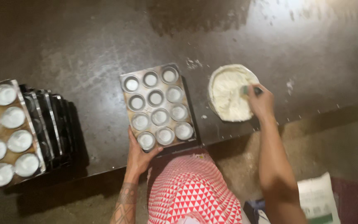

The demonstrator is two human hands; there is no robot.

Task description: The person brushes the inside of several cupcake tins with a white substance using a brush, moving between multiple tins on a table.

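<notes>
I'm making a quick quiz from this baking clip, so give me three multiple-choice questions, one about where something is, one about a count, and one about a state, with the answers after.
1. Where is the bowl of white batter relative to the muffin tray?
A. To its right
B. To its left
C. On top of it

2. How many cups does the muffin tray have?
A. Six
B. Nine
C. Twelve

3. What is the right hand doing?
A. Resting flat on the counter
B. Gripping a utensil at the bowl
C. Lifting the tray

Answers: 1 A, the bowl sits past the tray's right edge. 2 C, four rows of three. 3 B, its fingers close on a handle over the batter, while the left hand holds the tray's near corner.
</notes>
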